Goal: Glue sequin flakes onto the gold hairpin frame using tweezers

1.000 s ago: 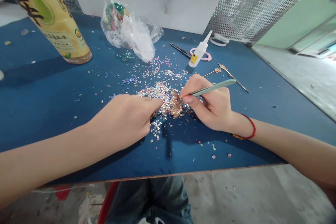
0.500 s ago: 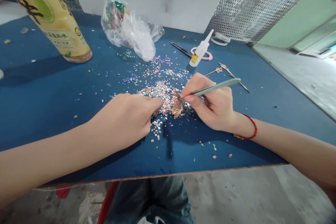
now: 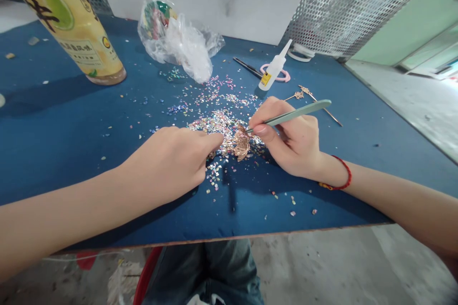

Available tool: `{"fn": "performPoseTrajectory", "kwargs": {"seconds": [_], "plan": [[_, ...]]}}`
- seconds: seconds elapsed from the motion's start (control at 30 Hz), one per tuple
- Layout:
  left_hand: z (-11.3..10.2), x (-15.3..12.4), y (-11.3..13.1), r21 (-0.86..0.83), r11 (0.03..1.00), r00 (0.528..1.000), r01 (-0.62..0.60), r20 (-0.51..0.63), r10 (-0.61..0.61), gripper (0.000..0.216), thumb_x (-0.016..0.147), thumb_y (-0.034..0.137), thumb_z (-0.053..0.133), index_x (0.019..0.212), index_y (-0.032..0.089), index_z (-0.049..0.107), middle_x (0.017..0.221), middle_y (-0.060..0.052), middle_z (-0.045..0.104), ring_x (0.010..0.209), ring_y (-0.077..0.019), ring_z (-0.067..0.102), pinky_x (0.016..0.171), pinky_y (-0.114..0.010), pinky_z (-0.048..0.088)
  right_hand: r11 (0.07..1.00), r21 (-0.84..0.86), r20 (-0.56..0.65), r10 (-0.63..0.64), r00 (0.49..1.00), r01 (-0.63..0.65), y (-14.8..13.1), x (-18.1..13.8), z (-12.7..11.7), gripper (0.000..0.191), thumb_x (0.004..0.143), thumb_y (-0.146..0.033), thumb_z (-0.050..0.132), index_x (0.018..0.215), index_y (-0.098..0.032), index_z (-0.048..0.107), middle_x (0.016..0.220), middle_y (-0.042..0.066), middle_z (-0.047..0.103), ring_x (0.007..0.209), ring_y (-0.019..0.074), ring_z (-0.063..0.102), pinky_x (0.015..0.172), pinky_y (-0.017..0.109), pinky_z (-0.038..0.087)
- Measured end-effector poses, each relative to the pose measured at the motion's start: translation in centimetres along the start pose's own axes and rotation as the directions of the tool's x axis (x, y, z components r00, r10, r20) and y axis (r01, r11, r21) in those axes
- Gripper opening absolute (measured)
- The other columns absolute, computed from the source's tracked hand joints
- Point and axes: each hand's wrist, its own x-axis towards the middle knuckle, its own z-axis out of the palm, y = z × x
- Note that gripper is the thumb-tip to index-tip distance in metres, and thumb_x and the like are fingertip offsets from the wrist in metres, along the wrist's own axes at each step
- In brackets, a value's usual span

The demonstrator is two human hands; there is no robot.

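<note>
My left hand (image 3: 175, 159) is closed in a pinch on the thin stem of a rose-gold hairpin. The pin's leaf- or fan-shaped filigree head (image 3: 242, 145) sticks out to the right, just above a heap of shiny shell-like flakes (image 3: 218, 124). In my right hand (image 3: 291, 140) is a pair of pale green tweezers (image 3: 300, 111), gripped like a pen. Their tips meet the upper part of the ornament; whether a flake is between them is too small to tell. My left fingertips are partly hidden behind the hand.
Behind my right hand lie more gold pins (image 3: 327, 110), a white glue bottle (image 3: 272, 72), a pink ring (image 3: 284, 74) and a dark pen-like tool (image 3: 246, 66). A plastic bag (image 3: 189, 47) and a tall yellow drink bottle (image 3: 75, 28) stand farther back on the blue table (image 3: 136, 219).
My right hand has shifted slightly up and right, and the tweezers' rear end has risen a little. The left hand and the hairpin have stayed nearly still.
</note>
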Motion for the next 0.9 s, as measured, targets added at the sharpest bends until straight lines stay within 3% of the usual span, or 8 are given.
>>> {"fn": "performPoseTrajectory", "kwargs": {"seconds": [0.9], "plan": [[0.16,0.03,-0.09,-0.004,1.000,1.000,0.008,0.006,-0.008,0.019,0.079,0.010,0.038,0.075,0.021,0.053,0.058,0.001,0.056,0.047,-0.0143,0.047,0.048,-0.028,0.021,0.999,-0.033,0.024,-0.009,1.000,0.010,0.00,0.01,0.06,0.017,0.099,-0.022,0.050,0.085,-0.020,0.059,0.074,0.001,0.063,0.066,0.0128,0.059,0.063,0.028,0.050]]}}
